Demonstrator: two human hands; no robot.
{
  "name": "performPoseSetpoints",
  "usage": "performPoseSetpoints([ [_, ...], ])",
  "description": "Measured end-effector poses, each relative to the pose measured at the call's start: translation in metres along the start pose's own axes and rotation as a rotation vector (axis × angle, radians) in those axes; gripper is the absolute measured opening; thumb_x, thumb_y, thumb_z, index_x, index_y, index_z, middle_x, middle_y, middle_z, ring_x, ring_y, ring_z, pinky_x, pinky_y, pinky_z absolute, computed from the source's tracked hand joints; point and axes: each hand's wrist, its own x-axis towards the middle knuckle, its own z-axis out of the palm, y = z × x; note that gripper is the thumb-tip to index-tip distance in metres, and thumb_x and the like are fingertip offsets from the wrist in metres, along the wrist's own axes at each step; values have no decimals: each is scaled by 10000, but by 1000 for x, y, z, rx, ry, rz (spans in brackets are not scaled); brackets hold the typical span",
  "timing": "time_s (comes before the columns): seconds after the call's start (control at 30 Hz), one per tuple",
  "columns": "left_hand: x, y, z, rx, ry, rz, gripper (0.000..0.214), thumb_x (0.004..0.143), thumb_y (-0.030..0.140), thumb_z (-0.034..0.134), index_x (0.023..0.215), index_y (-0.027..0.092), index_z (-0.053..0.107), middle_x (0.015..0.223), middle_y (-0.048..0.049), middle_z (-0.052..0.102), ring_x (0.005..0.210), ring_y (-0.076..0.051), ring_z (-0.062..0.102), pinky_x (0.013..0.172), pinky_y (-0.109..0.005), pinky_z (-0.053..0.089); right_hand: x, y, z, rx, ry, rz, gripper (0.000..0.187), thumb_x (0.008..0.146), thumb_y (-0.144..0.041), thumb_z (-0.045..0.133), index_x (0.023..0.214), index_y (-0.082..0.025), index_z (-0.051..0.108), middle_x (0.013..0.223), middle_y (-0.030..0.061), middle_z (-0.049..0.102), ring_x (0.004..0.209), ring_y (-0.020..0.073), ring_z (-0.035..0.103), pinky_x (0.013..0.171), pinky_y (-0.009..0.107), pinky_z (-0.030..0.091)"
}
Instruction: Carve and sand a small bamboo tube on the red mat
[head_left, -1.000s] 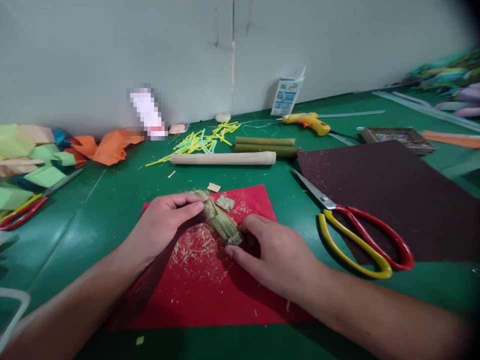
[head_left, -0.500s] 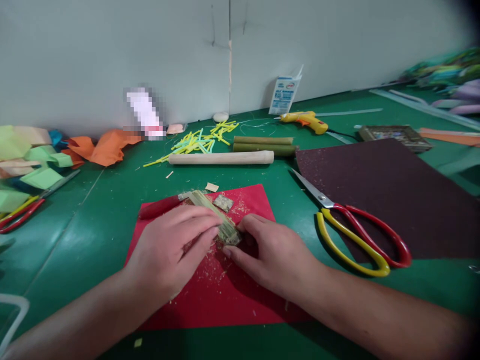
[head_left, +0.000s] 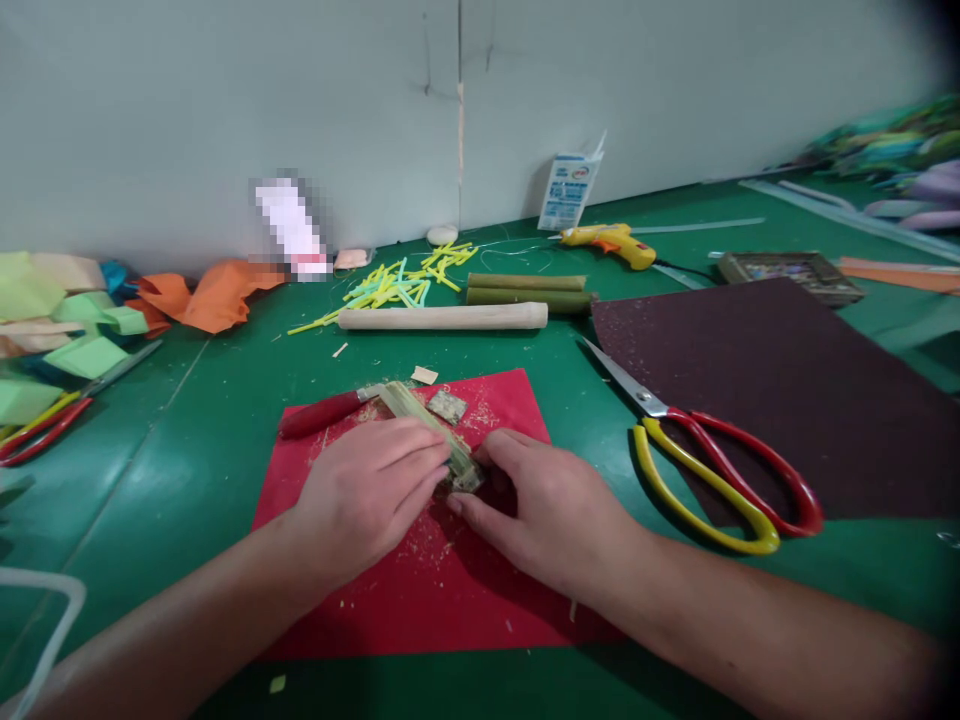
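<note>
A greenish, ridged strip bundle that looks like split bamboo or stalk (head_left: 417, 408) lies slanted over a red sheet (head_left: 442, 610). My left hand (head_left: 375, 490) is closed over its left side, fingertips pressed together near the lower end and partly hiding it. From the right, my right hand (head_left: 551, 505) pinches that lower end between thumb and bent fingers. Beyond my left hand rests a red-handled knife (head_left: 322, 413), its blade partly under the bundle. A small speckled square piece (head_left: 448, 406) sits just right of the bundle, with shavings scattered around.
Large scissors (head_left: 705, 450) lie right of the sheet, on a dark sheet (head_left: 795, 400). Behind are a pale stick (head_left: 442, 317), green bamboo tubes (head_left: 532, 297), yellow strips (head_left: 397, 285) and a glue gun (head_left: 611, 242). Folded papers (head_left: 67, 320) and other scissors (head_left: 45, 430) lie left.
My left hand has shifted slightly right and down along the bundle, closer to its lower end. My right hand stays nearly in place.
</note>
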Motion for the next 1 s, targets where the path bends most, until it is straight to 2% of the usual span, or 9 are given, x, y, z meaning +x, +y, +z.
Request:
performPoseSetpoints([
  [0.17, 1, 5, -4, -86, -17, 70, 196, 893, 172, 480, 1019, 158, 631, 1017, -51, 676, 1041, -173, 587, 902, -329, 514, -1, 1, 0, 12, -16, -15, 199, 782, -384, 548, 739, -207, 471, 709, -13, 551, 600, 131, 482, 511, 247, 292],
  [0.3, 1, 3, -3, -47, -14, 82, 188, 882, 144, 494, 1012, 135, 629, 1015, -56, 676, 1055, -177, 572, 944, -353, 489, -1, 1, 0, 18, -28, 14, 203, 779, -391, 553, 738, -207, 477, 709, -15, 553, 577, 124, 469, 501, 243, 287],
  [0.47, 4, 5, -3, -81, -9, 110, 186, 893, 160, 480, 990, 139, 637, 1008, -48, 682, 1034, -159, 590, 920, -311, 504, -1, 3, 1, -2, -13, -6, 152, 766, -336, 555, 740, -204, 484, 719, -7, 564, 598, 128, 487, 514, 239, 299],
  [0.6, 5, 6, -4, -64, -5, 70, 184, 891, 168, 484, 989, 149, 638, 1001, -45, 685, 1026, -164, 596, 911, -315, 508, -1, 2, 1, 1, -9, 14, 200, 772, -389, 562, 734, -205, 492, 710, -6, 573, 574, 124, 484, 494, 233, 290],
  [0.73, 3, 7, -5, -91, -10, 98, 187, 893, 157, 477, 984, 136, 639, 1013, -48, 684, 1039, -153, 595, 930, -292, 491, -1, 0, 1, 4, -19, 16, 151, 759, -338, 568, 747, -204, 500, 712, -4, 581, 583, 127, 492, 504, 233, 298],
  [0.87, 3, 7, -5, -85, -24, 18, 185, 888, 177, 491, 990, 150, 643, 1002, -39, 688, 1034, -160, 597, 912, -297, 494, -1, 1, 1, 3, -23, 27, 204, 775, -395, 556, 736, -207, 489, 700, -8, 567, 569, 128, 470, 494, 239, 282],
  [1.0, 3, 7, -5, -85, -24, 68, 188, 895, 168, 475, 976, 147, 643, 1018, -37, 685, 1051, -152, 590, 926, -288, 481, -1, 2, 1, 5, -23, 6, 166, 771, -345, 552, 731, -204, 475, 709, -10, 560, 582, 125, 470, 509, 239, 290],
])
